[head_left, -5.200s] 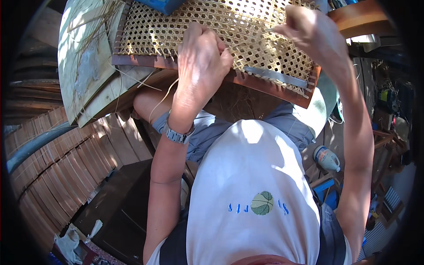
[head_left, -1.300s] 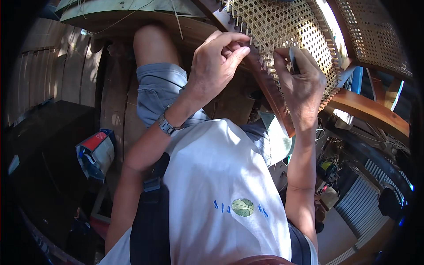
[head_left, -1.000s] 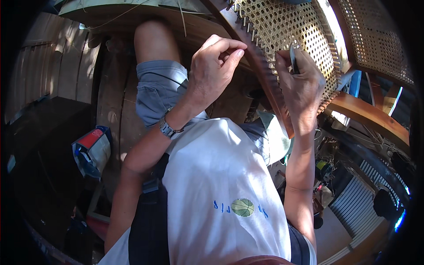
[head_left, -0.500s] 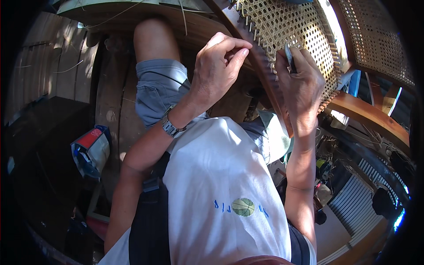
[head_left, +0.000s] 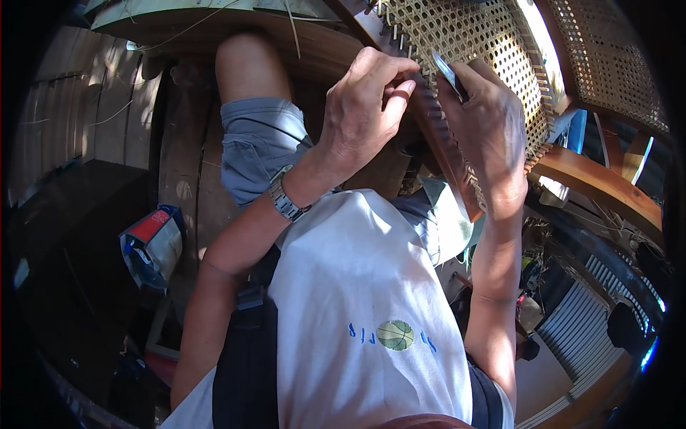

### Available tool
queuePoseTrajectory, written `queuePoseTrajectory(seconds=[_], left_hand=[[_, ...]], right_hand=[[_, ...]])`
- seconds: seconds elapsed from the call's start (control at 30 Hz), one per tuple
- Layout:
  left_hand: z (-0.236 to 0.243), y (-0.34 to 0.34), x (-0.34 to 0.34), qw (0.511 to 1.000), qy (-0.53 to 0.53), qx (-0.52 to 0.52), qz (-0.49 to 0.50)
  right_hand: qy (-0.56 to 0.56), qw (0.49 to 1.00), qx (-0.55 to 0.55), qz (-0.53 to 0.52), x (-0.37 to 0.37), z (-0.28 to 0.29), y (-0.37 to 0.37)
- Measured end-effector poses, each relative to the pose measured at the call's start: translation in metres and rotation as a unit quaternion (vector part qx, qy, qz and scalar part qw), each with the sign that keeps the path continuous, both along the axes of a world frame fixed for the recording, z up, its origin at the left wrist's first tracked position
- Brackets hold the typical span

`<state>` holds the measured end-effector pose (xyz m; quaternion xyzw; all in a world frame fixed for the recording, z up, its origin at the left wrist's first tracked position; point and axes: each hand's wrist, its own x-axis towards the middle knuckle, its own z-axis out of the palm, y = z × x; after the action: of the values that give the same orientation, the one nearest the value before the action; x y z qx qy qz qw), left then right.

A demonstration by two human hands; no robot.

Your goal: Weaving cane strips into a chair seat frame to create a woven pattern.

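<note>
In front of me is a dark wooden frame with a woven cane panel, and several small pegs stand along its edge. My right hand is closed round a small knife, its pale blade pointing up and left toward the pegged edge. My left hand is at the frame's left rail, thumb and forefinger brought together at the pegs. What those fingertips hold, if anything, is too small to make out. A metal-banded watch is on my left wrist.
A second cane panel and a curved wooden rail lie to the right. On the left, a bag with a red top rests near a dark surface. Loose strands hang near the wooden boards at the upper left.
My left hand has moved slightly right and up along the rail. The knife has shifted left, closer to the left fingertips, and more of its blade shows.
</note>
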<state>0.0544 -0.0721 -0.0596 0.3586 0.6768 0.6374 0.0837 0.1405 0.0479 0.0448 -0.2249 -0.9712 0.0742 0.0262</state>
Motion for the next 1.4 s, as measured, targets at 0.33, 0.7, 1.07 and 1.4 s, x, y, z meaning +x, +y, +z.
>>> queuePoseTrajectory(seconds=[0.33,0.7,1.07,1.4], left_hand=[[-0.003,0.011,0.001,0.998,0.052,0.028,0.004],[0.017,0.023,-0.006,0.971,0.228,-0.062,-0.015],[0.035,0.038,0.0,0.9,0.404,-0.162,-0.026],[0.029,0.034,0.017,0.929,0.322,-0.174,0.052]], right_hand=[[0.022,0.998,-0.009,0.059,-0.002,-0.005,0.013],[0.019,0.985,-0.14,-0.103,0.072,-0.014,0.069],[-0.051,0.974,-0.215,0.045,0.077,-0.004,0.115],[0.069,0.98,-0.173,0.063,0.117,-0.016,0.149]])
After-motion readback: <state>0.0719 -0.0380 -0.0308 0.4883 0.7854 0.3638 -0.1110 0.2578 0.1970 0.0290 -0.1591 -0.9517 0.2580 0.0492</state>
